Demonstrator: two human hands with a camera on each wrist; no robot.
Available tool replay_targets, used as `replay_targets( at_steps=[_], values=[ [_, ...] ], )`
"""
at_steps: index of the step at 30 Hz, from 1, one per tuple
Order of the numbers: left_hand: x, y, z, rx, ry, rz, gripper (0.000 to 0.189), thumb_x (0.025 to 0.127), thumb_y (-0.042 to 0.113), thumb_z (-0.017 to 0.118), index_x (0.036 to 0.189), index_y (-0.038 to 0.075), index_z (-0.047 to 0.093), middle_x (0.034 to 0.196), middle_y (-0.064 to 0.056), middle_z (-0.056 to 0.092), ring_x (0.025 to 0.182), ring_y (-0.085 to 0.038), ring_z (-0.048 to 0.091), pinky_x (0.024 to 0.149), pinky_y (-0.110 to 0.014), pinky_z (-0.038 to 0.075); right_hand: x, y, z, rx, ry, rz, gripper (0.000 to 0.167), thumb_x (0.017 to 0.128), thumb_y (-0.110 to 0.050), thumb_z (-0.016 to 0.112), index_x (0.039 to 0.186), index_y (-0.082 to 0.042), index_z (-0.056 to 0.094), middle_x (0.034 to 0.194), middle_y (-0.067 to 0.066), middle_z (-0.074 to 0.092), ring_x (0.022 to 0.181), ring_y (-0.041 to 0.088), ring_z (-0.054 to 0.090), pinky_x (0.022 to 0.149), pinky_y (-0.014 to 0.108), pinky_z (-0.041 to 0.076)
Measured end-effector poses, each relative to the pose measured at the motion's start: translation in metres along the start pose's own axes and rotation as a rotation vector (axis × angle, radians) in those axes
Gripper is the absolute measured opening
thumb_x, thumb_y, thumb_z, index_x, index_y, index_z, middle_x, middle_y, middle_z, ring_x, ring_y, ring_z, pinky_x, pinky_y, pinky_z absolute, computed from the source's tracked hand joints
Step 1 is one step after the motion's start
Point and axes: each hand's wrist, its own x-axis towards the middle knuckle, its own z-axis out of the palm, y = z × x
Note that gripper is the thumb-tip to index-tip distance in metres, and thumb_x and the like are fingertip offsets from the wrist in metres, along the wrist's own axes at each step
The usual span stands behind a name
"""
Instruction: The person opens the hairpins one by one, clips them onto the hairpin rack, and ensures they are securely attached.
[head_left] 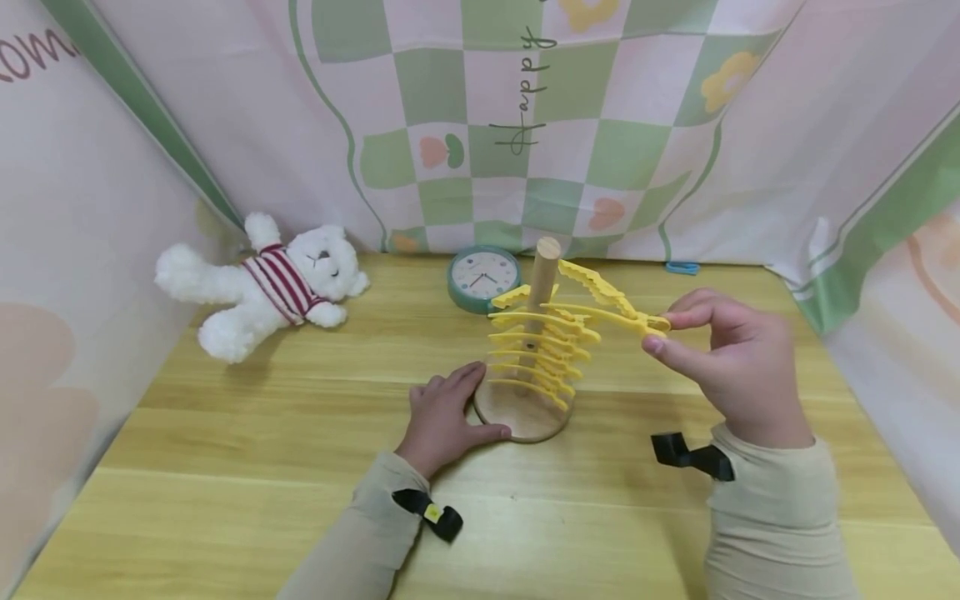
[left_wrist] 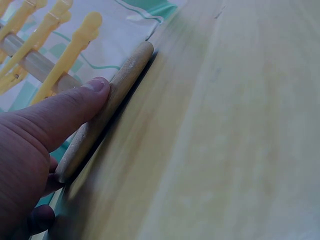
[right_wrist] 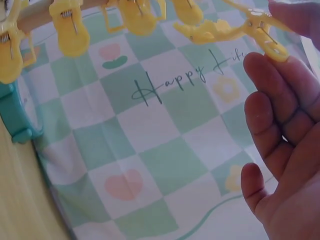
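Note:
A round wooden stand (head_left: 521,423) with an upright post stands mid-table. Several yellow alligator hair clips (head_left: 534,356) are clipped one above another along the post. My left hand (head_left: 445,419) holds the near left edge of the base, its thumb (left_wrist: 82,97) on the rim. Between thumb and fingertips, my right hand (head_left: 750,367) pinches the handle end of one yellow hair clip (right_wrist: 260,29). That clip's jaws are spread apart, pointing left toward the upper post. Whether they touch the post I cannot tell.
Behind the stand sits a teal round clock (head_left: 484,277). To the left lies a white plush bear (head_left: 281,283) in a striped shirt. At the table's back edge is a small blue object (head_left: 682,267). A checked curtain (head_left: 498,108) hangs behind.

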Motion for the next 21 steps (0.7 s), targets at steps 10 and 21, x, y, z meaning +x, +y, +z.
replay_targets(
  at_steps=[10, 21],
  values=[
    [0.0, -0.002, 0.002, -0.003, 0.009, 0.002, 0.103, 0.073, 0.072, 0.075, 0.155, 0.02, 0.042, 0.157, 0.006, 0.041, 0.118, -0.026, 0.05, 0.095, -0.05, 0.028, -0.001, -0.007, 0.016, -0.099, -0.045, -0.054, 0.023, 0.062, 0.03, 0.075, 0.079, 0.017, 0.068, 0.083, 0.012, 0.068, 0.083, 0.019, 0.06, 0.079, 0.021, 0.05],
    [0.0, -0.001, 0.002, -0.015, 0.021, 0.021, 0.101, 0.073, 0.069, 0.076, 0.154, 0.019, 0.043, 0.156, 0.005, 0.043, 0.119, -0.027, 0.051, 0.093, -0.05, 0.029, 0.012, -0.011, 0.031, -0.384, -0.063, -0.082, 0.025, 0.061, 0.022, 0.082, 0.077, 0.009, 0.069, 0.083, 0.0, 0.067, 0.083, 0.014, 0.061, 0.081, 0.019, 0.048]
  ],
)
